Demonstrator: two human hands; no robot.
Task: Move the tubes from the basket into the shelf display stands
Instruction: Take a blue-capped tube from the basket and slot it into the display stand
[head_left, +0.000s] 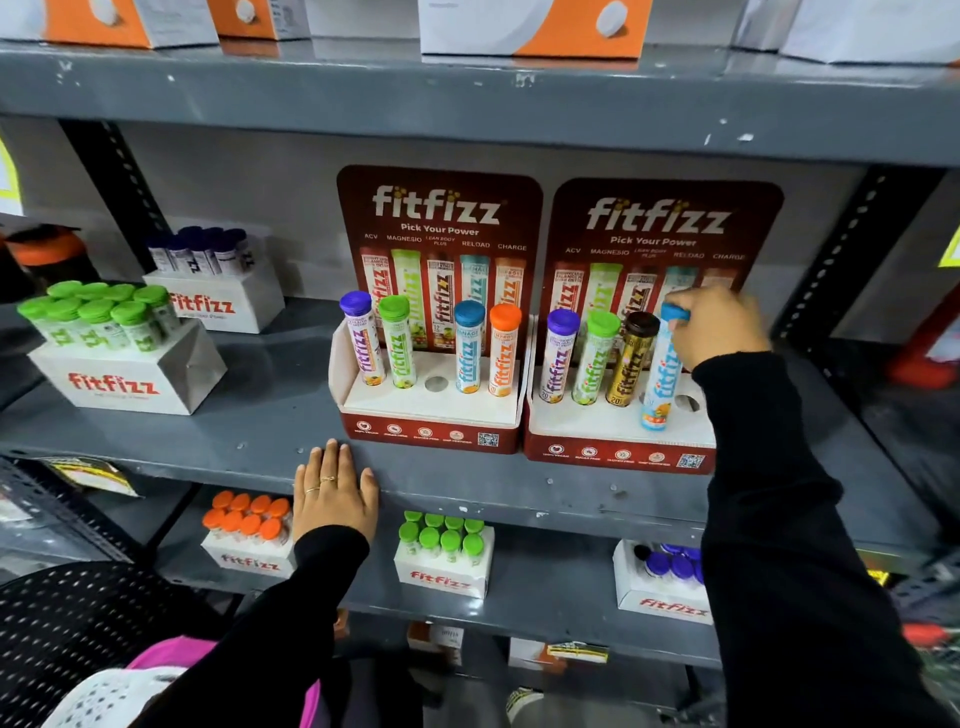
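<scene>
Your right grip (717, 325) pinches a blue-capped tube (661, 371) at the right display stand (618, 441), beside 3 seated tubes; your left grip (332, 488) lies flat, open, on the grey shelf (208, 441).

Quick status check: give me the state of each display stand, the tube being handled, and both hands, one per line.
Left display stand: four tubes upright, middle hole empty.
Right display stand: three tubes seated, far-right hole empty.
Blue-capped tube: tilted, held at the cap, its bottom at the stand's front, seemingly not down in a hole.
Right hand: grip closed on the blue-capped tube's top.
Left hand: flat on the shelf edge, holding nothing.
</scene>
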